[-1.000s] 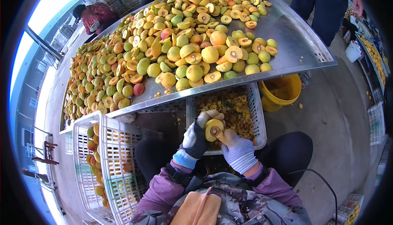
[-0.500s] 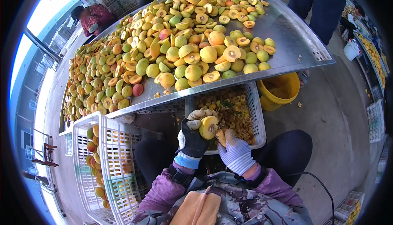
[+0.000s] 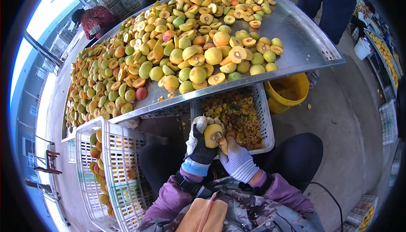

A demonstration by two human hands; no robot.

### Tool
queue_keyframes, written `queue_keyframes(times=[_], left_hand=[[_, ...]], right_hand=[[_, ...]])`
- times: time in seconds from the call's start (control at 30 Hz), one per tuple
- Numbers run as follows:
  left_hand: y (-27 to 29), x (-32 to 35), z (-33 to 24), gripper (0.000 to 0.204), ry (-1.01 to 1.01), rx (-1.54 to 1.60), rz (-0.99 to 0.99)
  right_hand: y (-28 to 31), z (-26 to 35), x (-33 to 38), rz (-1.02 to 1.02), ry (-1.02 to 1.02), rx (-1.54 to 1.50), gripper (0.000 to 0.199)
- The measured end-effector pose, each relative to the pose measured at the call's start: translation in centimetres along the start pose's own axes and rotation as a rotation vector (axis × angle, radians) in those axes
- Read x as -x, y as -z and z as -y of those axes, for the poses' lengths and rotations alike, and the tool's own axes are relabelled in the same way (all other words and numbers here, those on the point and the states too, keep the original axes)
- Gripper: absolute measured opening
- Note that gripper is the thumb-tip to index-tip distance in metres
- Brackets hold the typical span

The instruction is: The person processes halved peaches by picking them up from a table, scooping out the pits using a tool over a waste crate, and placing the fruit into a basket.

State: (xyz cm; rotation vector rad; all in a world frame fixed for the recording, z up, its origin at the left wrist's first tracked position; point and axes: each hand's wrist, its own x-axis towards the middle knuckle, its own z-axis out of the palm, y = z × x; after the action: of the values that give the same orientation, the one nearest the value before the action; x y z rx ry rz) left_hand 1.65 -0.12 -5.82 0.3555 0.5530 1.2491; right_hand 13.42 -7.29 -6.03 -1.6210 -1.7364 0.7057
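Observation:
In my gloved left hand (image 3: 199, 142) is a halved yellow peach (image 3: 210, 136), its cut side turned toward my right. My right hand (image 3: 241, 163), in a striped glove, closes round the tan handle of a small pitting tool (image 3: 223, 146). The tool's metal end meets the cut face at the pit; its tip is hidden in the flesh. Both hands are over the near edge of a white crate (image 3: 268, 127) filled with pits and scraps (image 3: 245, 126). Ahead, many halved yellow and green peaches (image 3: 169, 50) lie heaped on a metal table (image 3: 296, 42).
To my left stand white baskets (image 3: 124, 160) with peach halves inside. A yellow bucket (image 3: 292, 92) sits under the table's right edge. People stand or sit round the table's far side. A black cable (image 3: 332, 194) runs down on my right.
The peach half has turned slightly in my left hand, and both hands have shifted a little. My right hand has moved slightly left and down with the pitting tool still against the fruit.

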Motion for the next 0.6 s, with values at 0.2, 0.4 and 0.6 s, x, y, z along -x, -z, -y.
queue_keyframes(times=[0.2, 0.4, 0.6], left_hand=[[-1.0, 0.1, -0.4, 0.011, -0.015, 0.034, 0.048], [-1.1, -0.2, -0.7, 0.021, -0.031, -0.008, 0.092], [0.6, -0.3, -2.3, 0.059, 0.043, -0.805, 0.271]], right_hand=[[-0.6, -0.2, 0.0, -0.02, 0.079, -0.159, 0.034], [3.0, 1.6, -1.0, 0.485, -0.38, -0.823, 0.02], [0.8, -1.1, -0.4, 0.191, -0.057, -0.352, 0.028]])
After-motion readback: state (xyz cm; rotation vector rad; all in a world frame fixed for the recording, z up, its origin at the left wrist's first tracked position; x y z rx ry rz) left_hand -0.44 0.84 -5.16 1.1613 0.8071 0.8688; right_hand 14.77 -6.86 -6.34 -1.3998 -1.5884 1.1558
